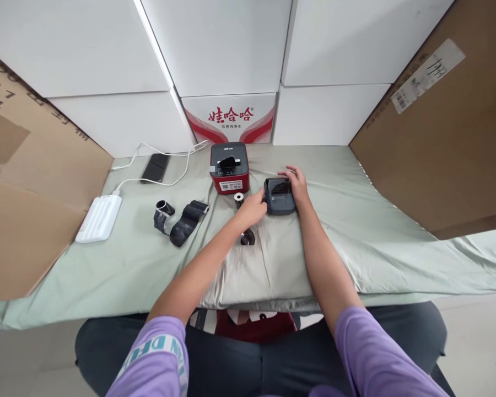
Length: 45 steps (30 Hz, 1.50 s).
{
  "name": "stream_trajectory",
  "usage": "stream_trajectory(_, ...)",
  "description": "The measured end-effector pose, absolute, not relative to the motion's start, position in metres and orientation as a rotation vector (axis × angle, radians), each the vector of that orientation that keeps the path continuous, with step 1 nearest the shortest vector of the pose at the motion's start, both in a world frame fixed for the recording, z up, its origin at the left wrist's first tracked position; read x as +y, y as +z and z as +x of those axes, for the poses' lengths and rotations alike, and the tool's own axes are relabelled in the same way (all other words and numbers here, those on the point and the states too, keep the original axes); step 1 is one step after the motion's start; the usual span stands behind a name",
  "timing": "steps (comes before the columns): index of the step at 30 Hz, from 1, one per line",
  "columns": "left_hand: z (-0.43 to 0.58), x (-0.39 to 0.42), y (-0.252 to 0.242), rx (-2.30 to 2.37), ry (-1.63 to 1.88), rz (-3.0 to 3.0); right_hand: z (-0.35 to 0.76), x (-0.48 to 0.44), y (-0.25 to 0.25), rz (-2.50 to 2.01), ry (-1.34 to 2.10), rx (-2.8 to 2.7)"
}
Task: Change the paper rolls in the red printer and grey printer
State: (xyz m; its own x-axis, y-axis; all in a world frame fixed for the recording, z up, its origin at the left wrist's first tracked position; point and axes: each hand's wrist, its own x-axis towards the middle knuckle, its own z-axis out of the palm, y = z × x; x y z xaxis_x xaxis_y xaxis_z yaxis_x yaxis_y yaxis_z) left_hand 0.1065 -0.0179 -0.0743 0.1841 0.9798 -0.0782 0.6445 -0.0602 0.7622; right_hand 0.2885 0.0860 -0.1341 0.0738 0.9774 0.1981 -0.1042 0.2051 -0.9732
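A dark grey portable printer [280, 206] with a glossy black top lies on the cloth-covered table, between my two hands. My left hand [252, 209] presses its fingers against the printer's left side. From the right, my right hand [296, 184] wraps round the far right corner, fingers over the back edge. Just left of it stands a red and black receipt printer [230, 183], a black piece sticking up from its top slot. A small paper roll [238, 197] shows beside my left hand, partly hidden by it. Below my left wrist lies a shiny dark roll [247, 237].
Crumpled black film rolls [186, 223] lie to the left, with a black phone [155, 167] behind them. A white power strip [100, 218] trails a white cable across the cloth. Cardboard sheets [438, 138] flank both sides, and white boxes [231, 49] form the back wall.
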Motion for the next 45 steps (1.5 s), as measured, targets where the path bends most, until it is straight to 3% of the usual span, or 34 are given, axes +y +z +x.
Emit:
stream_trajectory(22, 0.109, -0.021, -0.051, 1.727, 0.320, 1.994, 0.283, 0.081, -0.129, -0.979, 1.095, -1.042)
stream_trajectory(45, 0.114, -0.026, -0.043, 1.786, 0.256, 2.026, 0.282, 0.078, -0.125, -1.025, 1.054, -1.109)
